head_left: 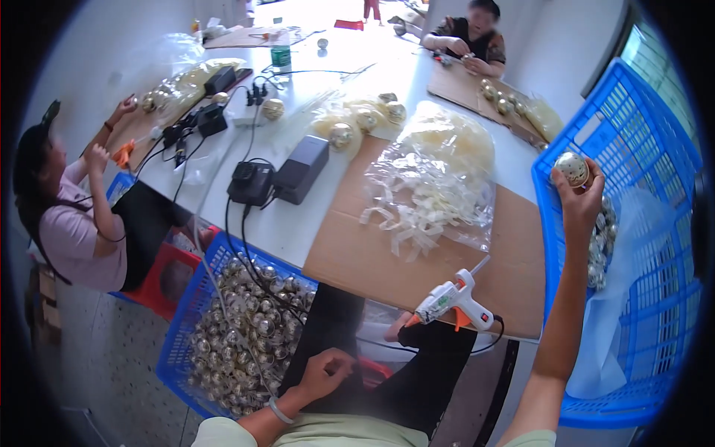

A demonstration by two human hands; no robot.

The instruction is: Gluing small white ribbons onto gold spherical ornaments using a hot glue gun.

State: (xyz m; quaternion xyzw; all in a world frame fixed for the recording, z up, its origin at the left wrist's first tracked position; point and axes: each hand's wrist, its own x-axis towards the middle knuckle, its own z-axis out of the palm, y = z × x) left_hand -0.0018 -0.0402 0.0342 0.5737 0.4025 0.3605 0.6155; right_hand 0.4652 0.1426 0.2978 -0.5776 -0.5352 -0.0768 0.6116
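Note:
My right hand [581, 197] is raised at the right, its fingers wrapped round a shiny gold ball [571, 170] beside the rim of a blue plastic basket [550, 223]. Low over my lap, my left hand [328, 374] has its fingers curled in, and nothing shows in them. A white glue gun [462, 302] with an orange nozzle and trigger lies on the cardboard [342, 246] between my hands. Behind it, a clear plastic bag [439, 164] spills pale translucent strips. A second blue basket [175, 350], full of similar gold balls [253, 335], stands at my left.
Black power adapters [302, 170] and cables cross the white table [223, 216]. More gold balls [341, 135] lie near the bag. One person [82, 216] sits at the left, another [477, 41] works at the far right. The glue gun's cord [500, 339] hangs over the table edge.

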